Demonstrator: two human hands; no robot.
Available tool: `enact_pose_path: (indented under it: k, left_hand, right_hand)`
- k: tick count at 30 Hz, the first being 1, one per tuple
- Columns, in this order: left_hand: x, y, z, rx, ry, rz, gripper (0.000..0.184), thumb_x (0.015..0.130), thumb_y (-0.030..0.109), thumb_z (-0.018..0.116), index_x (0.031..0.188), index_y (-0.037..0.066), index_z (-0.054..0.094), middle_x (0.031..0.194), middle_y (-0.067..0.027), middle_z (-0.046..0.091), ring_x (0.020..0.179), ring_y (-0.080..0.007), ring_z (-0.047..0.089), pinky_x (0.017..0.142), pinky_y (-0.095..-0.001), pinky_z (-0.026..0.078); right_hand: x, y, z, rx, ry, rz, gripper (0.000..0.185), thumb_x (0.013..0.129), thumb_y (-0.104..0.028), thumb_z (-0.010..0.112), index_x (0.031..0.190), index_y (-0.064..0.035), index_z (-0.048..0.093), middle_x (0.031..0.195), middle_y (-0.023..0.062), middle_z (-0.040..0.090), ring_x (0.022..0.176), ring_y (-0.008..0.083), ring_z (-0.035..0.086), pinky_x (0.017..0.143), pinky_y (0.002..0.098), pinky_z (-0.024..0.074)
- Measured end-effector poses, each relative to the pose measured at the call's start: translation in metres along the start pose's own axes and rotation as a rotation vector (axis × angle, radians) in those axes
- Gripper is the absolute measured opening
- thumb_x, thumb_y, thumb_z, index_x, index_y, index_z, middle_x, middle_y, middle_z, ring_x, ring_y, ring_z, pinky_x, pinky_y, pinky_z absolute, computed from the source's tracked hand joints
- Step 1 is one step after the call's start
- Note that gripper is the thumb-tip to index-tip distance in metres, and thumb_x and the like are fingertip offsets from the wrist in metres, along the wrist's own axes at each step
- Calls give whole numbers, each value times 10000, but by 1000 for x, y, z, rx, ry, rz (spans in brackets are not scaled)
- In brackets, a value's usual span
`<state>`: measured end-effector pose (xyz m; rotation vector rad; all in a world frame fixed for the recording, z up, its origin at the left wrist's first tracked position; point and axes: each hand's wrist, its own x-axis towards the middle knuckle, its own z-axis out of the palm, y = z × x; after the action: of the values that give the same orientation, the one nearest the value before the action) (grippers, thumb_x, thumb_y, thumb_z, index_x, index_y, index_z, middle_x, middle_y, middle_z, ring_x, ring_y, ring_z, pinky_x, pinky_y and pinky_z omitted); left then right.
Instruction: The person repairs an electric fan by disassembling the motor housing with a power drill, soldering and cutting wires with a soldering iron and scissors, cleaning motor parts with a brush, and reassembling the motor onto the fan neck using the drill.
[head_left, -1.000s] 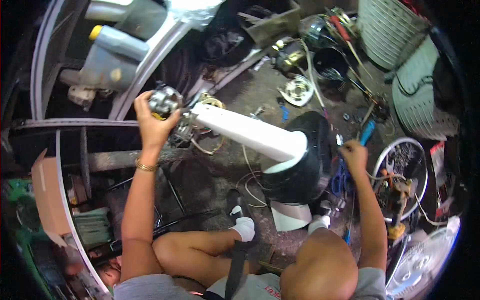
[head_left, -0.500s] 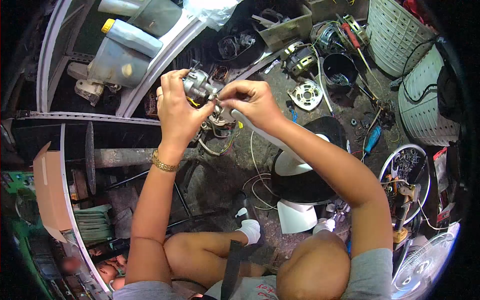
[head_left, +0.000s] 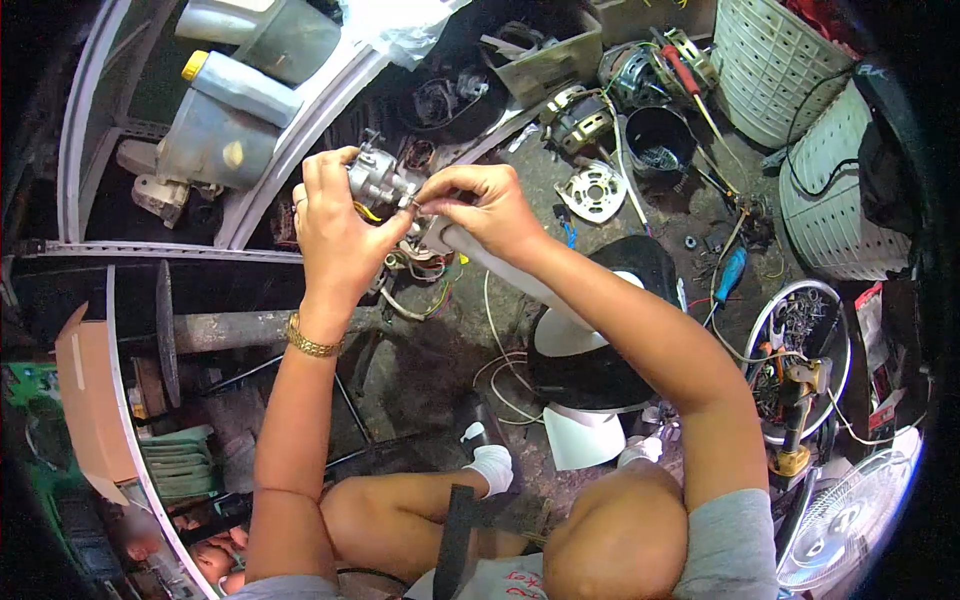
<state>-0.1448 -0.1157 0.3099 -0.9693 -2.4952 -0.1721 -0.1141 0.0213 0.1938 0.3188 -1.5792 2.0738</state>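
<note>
My left hand [head_left: 335, 222], with a gold watch at the wrist, is wrapped round a silver metal fan motor [head_left: 374, 180] at upper centre. The thumb presses on its near side. My right hand [head_left: 492, 208] meets it from the right, thumb and forefinger pinched at a small metal part of the motor; whatever lies between the fingertips is too small to make out. Loose coloured wires [head_left: 428, 272] hang below the motor. From under my right wrist a white fan stand [head_left: 510, 280] slopes down to its black and white base [head_left: 590, 375].
Fan motor parts [head_left: 578, 118], a pierced metal cover [head_left: 592, 192] and a black pot [head_left: 660, 138] lie ahead. A blue screwdriver [head_left: 732, 272], a round tray of screws [head_left: 845, 345], a yellow drill [head_left: 795, 460] and a fan [head_left: 850, 520] are rightward. Left stands a metal-framed shelf [head_left: 85, 130].
The whole view has shifted slightly, so things sit a little further left. Both hands keep the same hold at the motor, with only small finger movement.
</note>
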Motion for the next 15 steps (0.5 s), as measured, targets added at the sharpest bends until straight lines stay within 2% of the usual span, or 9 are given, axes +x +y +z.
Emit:
enact_pose_path:
  k: [9, 15]
  left_hand:
    - [5, 8, 1, 4, 4, 36, 666, 551, 216, 793, 1113, 46, 477, 1050, -131, 490, 949, -338, 491, 825, -425, 412]
    - [8, 19, 0, -8, 16, 73, 672, 531, 209, 790, 1112, 64, 485, 1087, -123, 476, 966, -339, 477, 841, -431, 395]
  right_hand:
    - [-2, -3, -6, -43, 22, -32, 128, 700, 6, 703, 822, -33, 695, 766, 70, 687, 693, 114, 639, 640, 255, 490]
    - [-3, -4, -14, 12, 36, 62, 94, 716, 16, 690, 808, 4, 690, 773, 41, 681, 711, 88, 616, 665, 245, 496]
